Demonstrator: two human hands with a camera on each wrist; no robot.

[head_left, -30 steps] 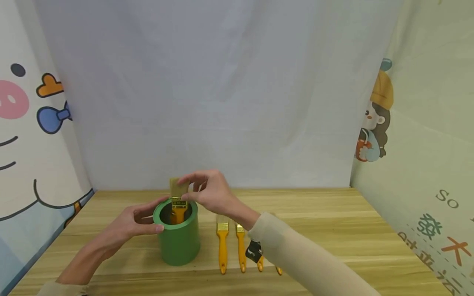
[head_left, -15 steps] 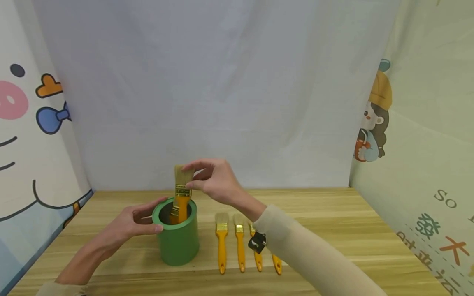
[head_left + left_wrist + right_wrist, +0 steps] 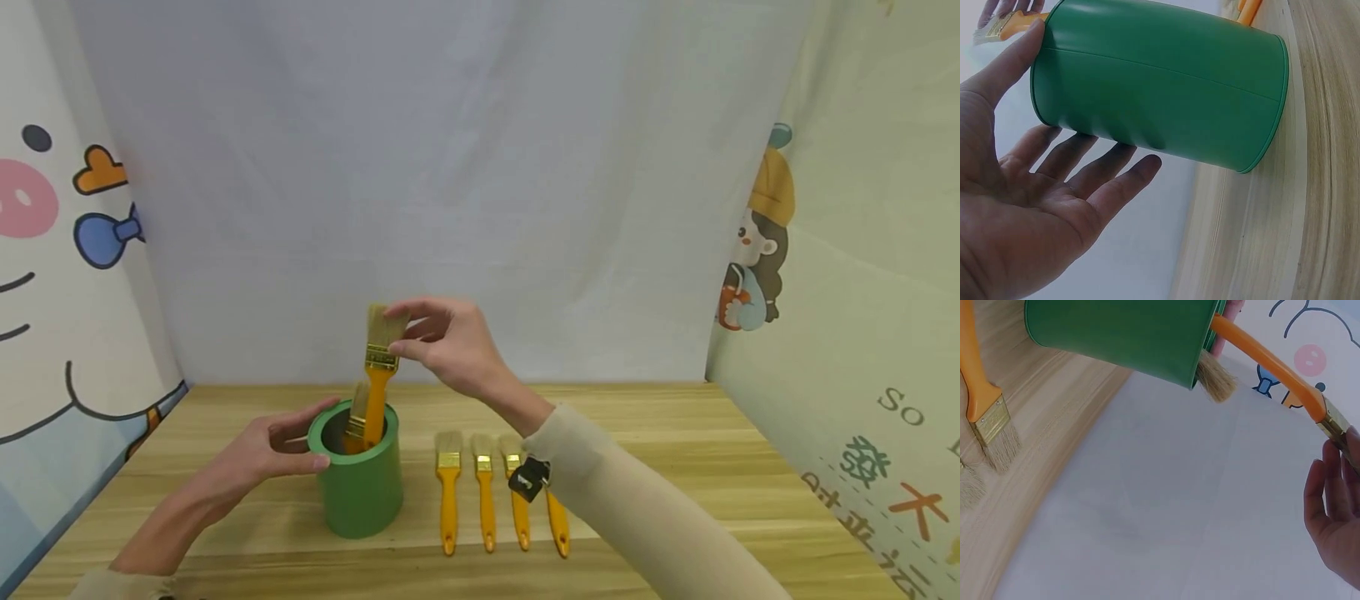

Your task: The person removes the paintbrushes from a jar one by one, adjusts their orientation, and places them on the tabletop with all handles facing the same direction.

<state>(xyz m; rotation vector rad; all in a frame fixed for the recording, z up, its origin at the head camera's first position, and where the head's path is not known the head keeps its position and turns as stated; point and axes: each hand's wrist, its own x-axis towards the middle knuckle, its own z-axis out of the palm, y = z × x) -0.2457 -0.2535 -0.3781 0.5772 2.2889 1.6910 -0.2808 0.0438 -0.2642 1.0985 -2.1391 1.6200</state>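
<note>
In the head view a green can (image 3: 363, 500) stands upright on the wooden table at left. My left hand (image 3: 270, 450) holds its side, thumb at the rim and fingers behind; the left wrist view shows these fingers lying along the can's wall. My right hand (image 3: 461, 346) pinches a paintbrush (image 3: 376, 387) near its metal band and bristles, bristles up. The tip of its orange handle overlaps the can's mouth. A second paintbrush (image 3: 358, 412) leans inside the can, bristles above the rim; the can hides its lower handle.
Several orange-handled paintbrushes (image 3: 448, 500) lie in a row right of the can, bristles away from me. My right sleeve (image 3: 637, 508) passes over the rightmost. A pale cloth (image 3: 480, 183) hangs behind the wooden table (image 3: 675, 467), with printed cloths at both sides.
My right hand has risen and moved slightly right, drawing the paintbrush most of the way up out of the can. The second brush inside has come into view. My left hand stays on the can.
</note>
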